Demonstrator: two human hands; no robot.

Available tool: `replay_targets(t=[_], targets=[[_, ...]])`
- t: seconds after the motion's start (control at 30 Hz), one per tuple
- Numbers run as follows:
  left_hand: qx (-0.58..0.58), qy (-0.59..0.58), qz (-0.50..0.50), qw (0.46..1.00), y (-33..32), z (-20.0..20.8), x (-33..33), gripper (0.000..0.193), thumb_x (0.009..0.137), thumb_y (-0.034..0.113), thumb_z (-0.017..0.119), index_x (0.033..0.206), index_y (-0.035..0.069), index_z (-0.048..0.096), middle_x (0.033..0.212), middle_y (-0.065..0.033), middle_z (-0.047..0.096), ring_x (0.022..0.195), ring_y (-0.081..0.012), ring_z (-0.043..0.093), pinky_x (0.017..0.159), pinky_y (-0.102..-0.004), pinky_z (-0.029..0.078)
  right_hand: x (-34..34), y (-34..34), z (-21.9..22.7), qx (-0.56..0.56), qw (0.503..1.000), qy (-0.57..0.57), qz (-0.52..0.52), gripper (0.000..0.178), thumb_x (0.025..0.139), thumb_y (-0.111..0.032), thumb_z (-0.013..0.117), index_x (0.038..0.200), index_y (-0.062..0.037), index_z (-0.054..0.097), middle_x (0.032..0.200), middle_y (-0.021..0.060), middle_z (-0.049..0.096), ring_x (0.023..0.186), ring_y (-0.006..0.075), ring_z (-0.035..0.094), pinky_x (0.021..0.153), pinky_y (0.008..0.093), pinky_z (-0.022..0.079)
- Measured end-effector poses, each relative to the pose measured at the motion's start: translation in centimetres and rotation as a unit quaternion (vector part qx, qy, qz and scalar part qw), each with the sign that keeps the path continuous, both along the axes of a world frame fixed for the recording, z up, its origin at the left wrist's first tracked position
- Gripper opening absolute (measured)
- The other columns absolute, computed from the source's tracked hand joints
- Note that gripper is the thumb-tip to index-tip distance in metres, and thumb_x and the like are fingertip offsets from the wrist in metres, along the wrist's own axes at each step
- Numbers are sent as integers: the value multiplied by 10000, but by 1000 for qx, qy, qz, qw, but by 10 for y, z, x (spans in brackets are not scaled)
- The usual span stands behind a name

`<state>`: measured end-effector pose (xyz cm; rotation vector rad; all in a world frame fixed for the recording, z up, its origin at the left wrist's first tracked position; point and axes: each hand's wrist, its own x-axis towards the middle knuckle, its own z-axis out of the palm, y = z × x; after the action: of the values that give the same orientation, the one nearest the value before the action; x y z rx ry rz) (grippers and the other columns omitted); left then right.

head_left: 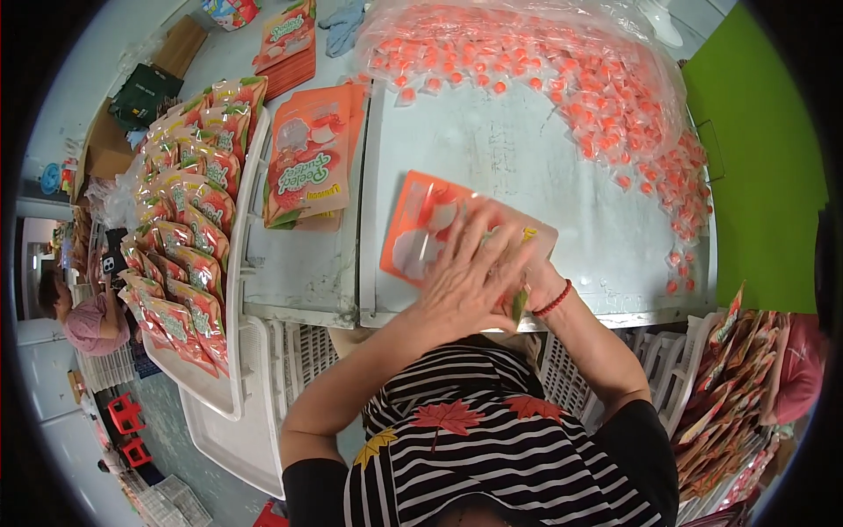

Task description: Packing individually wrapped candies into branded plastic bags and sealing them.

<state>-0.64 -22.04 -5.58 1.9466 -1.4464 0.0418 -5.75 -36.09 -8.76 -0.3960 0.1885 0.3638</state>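
An orange-and-pink flat snack pouch [411, 221] lies slantwise in front of me at the table's near edge. Across its middle and right part rests my left hand [464, 274], fingers stretched out and spread, a little blurred. My right hand [543, 285], with a red bead bracelet at the wrist, grips the pouch's right end; most of its fingers are hidden by the pouch and my left hand. To the left, several more flat pouches [307, 154] are stacked on the table.
Small wrapped orange-red candies [606, 123] are heaped at the back and right beside a green panel [764, 158]. Filled pouches [189, 237] fill a white tray [250, 189] at left. Another pouch stack [290, 70] stands back left. More pouches [729, 413] sit lower right, near another person's arm.
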Motion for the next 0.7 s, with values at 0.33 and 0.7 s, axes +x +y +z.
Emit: replay_targets(t=[0.33,0.7], targets=[[134,38,-82,987,6,2,-6,1234,428,456,859,1415,5,271,1444,-259,207,1302,-474,239,1043,-613,166,-4,-2,-74,-226,953,-183,90,496,934,-189,576,1382,-78,394,1388,71,449,1235,141,458,982,292,444],[132,136,41,981,6,2,6,981,605,345,832,1388,33,328,1232,-210,466,1140,-373,442,967,-477,332,8,-20,-33,-543,725,-419,60,270,874,-136,578,1125,-38,575,1048,62,615,949,123,564,815,255,472]])
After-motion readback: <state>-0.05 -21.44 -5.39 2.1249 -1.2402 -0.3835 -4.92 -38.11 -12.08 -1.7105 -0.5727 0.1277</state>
